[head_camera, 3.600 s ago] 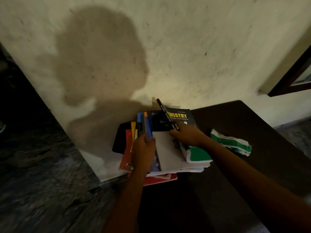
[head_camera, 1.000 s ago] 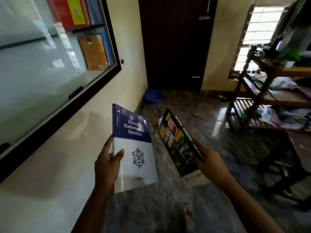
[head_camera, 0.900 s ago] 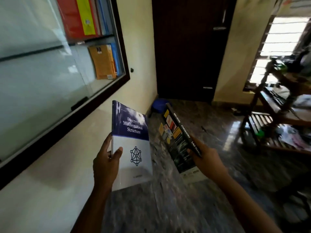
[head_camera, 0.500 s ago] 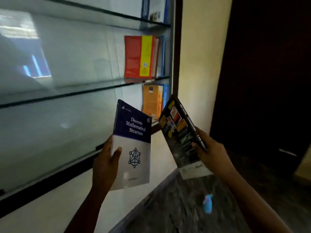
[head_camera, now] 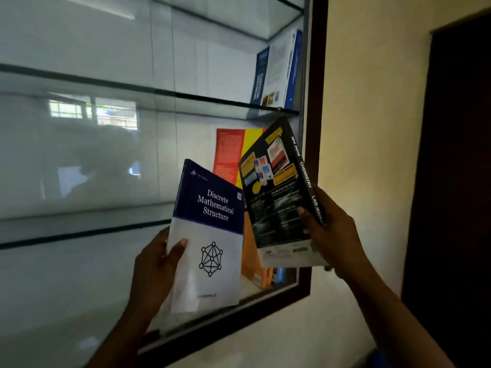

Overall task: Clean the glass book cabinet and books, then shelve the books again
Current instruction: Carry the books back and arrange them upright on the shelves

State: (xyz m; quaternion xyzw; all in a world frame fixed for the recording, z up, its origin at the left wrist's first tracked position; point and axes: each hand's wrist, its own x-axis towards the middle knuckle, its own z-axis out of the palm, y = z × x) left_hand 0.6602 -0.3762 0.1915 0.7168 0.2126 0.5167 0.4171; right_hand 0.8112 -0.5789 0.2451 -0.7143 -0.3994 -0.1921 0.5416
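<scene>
Blue above and white below, the maths book (head_camera: 210,235) is gripped at its lower left edge by the left hand (head_camera: 155,266), with the thumb on the cover and the fingers behind. Its title reads "Discrete Mathematical Structure", above a line drawing of a network. The right hand (head_camera: 333,235) grips the black chemistry book (head_camera: 276,197) by the spine, with the thumb on the back cover. The spine reads "CHEMISTRY LAB MANU", and the hand hides the rest.

Both books are held up in front of the right end of the glass cabinet (head_camera: 311,134), with their tops leaning toward each other. Their inner edges meet in the view, but whether they touch cannot be told. They cover part of what stands inside. A red and yellow book (head_camera: 229,152) shows behind them, and an orange book (head_camera: 251,264) stands lower. Blue and white books (head_camera: 276,73) stand on the upper glass shelf (head_camera: 186,95).

The cabinet frame is dark wood. To its right are a cream wall (head_camera: 372,102) and a dark door (head_camera: 457,181).
</scene>
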